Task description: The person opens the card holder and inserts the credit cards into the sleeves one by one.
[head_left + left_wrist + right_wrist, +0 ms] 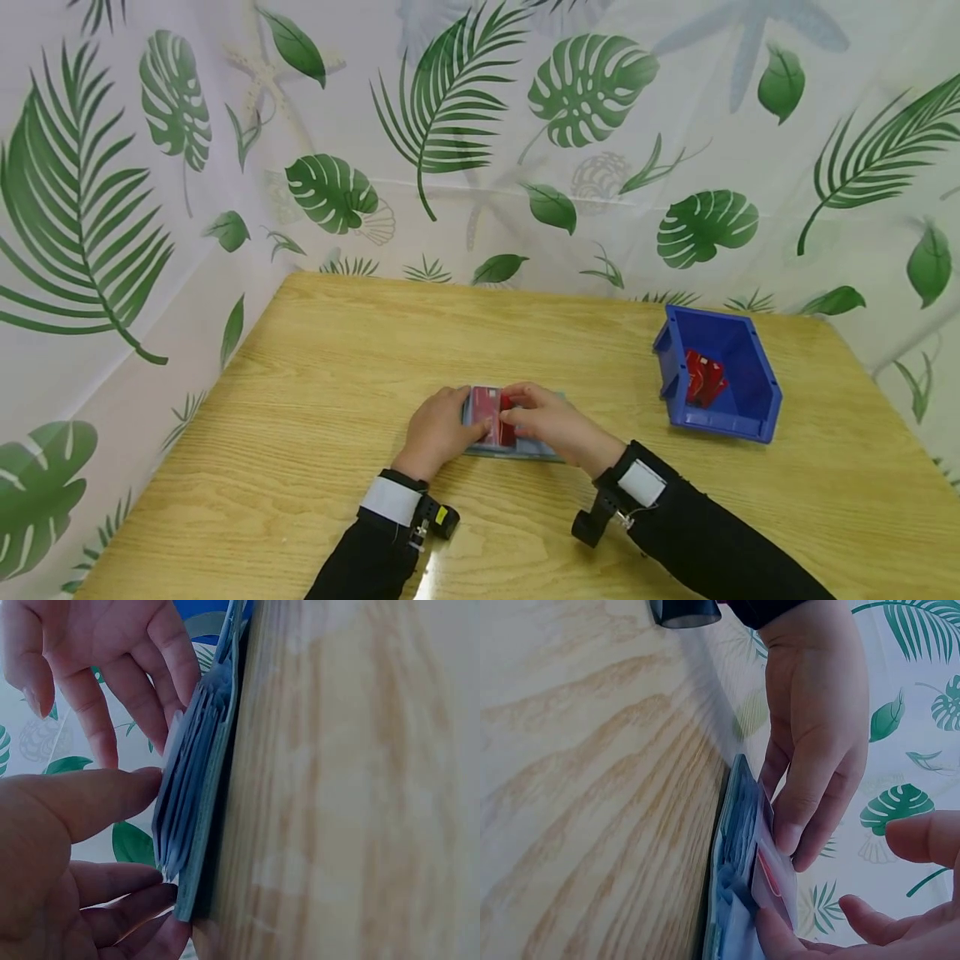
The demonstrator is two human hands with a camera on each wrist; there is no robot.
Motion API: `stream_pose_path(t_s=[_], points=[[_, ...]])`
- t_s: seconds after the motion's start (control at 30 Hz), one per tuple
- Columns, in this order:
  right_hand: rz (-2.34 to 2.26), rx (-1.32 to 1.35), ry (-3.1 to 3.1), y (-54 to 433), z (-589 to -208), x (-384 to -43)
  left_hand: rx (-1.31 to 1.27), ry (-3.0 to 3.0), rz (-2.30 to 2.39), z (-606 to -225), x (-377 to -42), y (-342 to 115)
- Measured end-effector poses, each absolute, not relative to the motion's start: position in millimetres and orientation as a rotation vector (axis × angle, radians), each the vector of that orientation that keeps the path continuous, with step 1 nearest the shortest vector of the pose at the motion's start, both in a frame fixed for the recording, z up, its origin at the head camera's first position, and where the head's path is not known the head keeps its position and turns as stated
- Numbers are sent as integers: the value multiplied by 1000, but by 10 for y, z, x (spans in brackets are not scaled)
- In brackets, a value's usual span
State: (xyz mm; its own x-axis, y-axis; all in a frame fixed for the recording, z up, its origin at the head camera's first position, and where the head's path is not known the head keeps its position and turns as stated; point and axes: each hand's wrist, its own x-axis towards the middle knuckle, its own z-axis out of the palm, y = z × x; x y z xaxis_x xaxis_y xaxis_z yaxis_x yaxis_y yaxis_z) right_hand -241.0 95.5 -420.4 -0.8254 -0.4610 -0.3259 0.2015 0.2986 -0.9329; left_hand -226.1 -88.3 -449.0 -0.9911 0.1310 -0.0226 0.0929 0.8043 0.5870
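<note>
A card holder with bluish clear sleeves [534, 446] lies open on the wooden table. A red card [507, 433] shows at its middle, next to a paler red card area [485, 402] seen through a sleeve. At the holder's left side, my left hand [437, 429] grips the stacked sleeves [187, 776], thumb on top and fingers at the edge. My right hand [551, 421] reaches over from the right, fingers loosely bent by the red card. In the right wrist view, one of its fingertips [776, 930] is right at the sleeve edge, while its other fingers stand apart.
A blue plastic bin [753, 367] with several red cards [703, 379] in it stands to the right on the wooden table [375, 333]. A leaf-patterned cloth [480, 167] hangs behind the table and along its left side.
</note>
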Motion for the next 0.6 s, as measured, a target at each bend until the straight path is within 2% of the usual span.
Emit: stream_pose_path(t_s=[0.6], points=[[-1702,-92,1990,903,-4215,-2398,163,2983,882,-4530,-2263,-836]])
